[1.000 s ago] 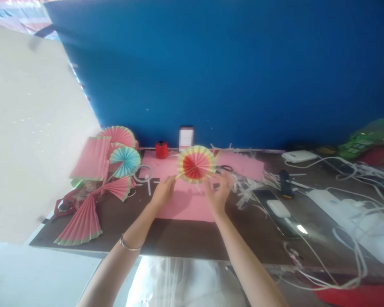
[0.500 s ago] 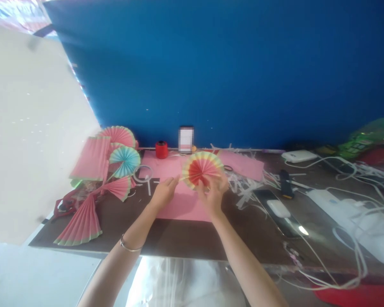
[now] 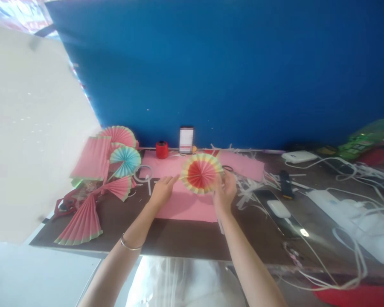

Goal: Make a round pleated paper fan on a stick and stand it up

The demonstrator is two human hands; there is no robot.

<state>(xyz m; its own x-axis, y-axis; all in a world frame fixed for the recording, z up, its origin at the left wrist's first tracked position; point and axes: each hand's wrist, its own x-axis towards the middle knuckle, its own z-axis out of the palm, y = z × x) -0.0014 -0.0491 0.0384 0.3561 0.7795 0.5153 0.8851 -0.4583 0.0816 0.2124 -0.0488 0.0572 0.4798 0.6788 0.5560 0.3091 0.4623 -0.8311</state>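
A round pleated paper fan point(image 3: 201, 174), red and pink with a pale yellow rim, is held up spread into a full disc. My left hand point(image 3: 162, 190) is closed at its left side, pinching what looks like a thin pale stick that meets the rim. At the right edge my right hand point(image 3: 225, 194) grips the fan, with its thumb toward me and some fingers hidden behind the rim. Beneath the fan lie pink paper sheets point(image 3: 188, 208) on the dark table point(image 3: 128, 226).
Pink fans point(image 3: 80, 221) and a blue fan point(image 3: 125, 161) crowd the left, near a roll of tape point(image 3: 143, 173). A red spool point(image 3: 161, 150) and a phone point(image 3: 186, 140) stand behind. Paper strips point(image 3: 248, 189), another phone point(image 3: 280, 219) and white cables point(image 3: 355, 251) lie right.
My right hand has moved from the front of the fan out to its right edge, uncovering the red centre. The left hand stays almost in place.
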